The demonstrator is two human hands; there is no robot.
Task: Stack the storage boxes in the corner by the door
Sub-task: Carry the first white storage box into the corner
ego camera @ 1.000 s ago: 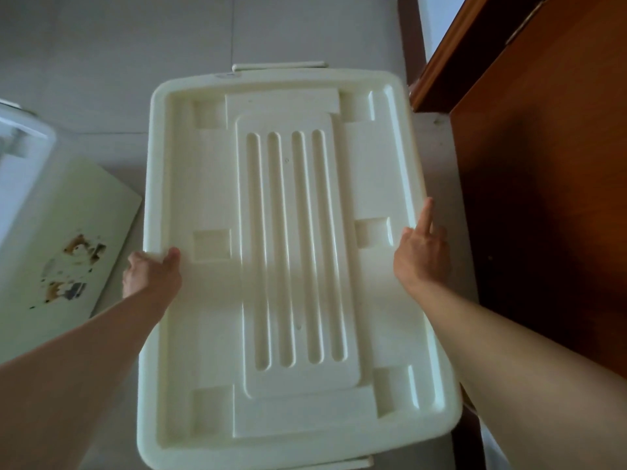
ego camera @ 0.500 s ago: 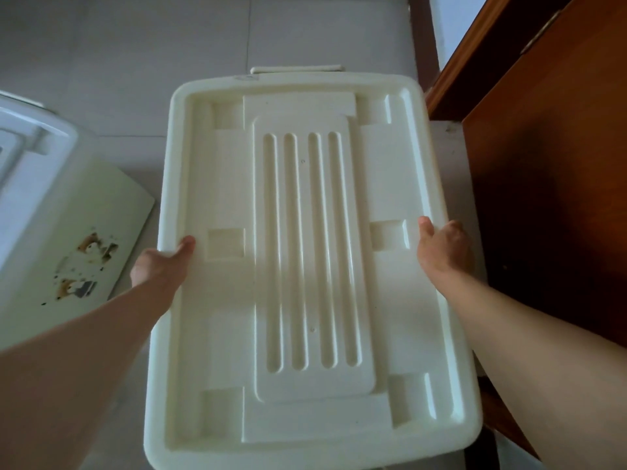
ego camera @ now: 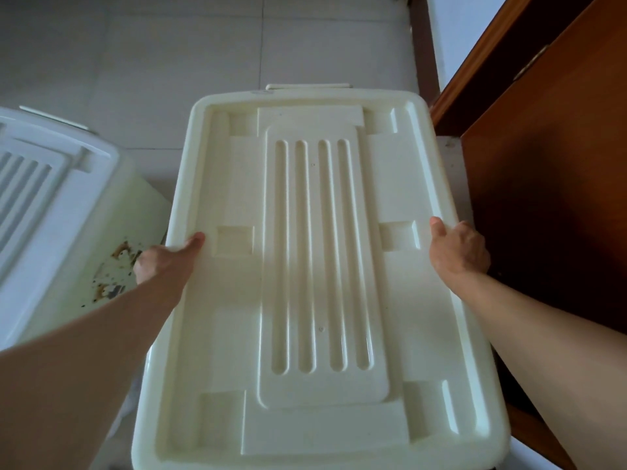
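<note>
A large cream storage box (ego camera: 237, 317) with a ribbed lid fills the middle of the view, seen from above. My left hand (ego camera: 163, 259) grips its left rim, thumb on top of the lid, fingers hidden under the edge. On the opposite rim my right hand (ego camera: 458, 249) holds on, thumb on top and fingers curled over the side. A second box (ego camera: 112, 232), pale green with a white ribbed lid (ego camera: 40, 191), stands on the floor to the left.
A brown wooden door (ego camera: 543, 198) stands close along the right side of the held box. Light floor tiles (ego camera: 169, 62) stretch ahead. A dark door frame (ego camera: 422, 45) rises at the top right. The pale green box has a stained label on its side.
The box and both hands sit lower and more to the right in view, nearer the door. My right hand went from fingers pointing up to gripping the rim. More of the left box shows.
</note>
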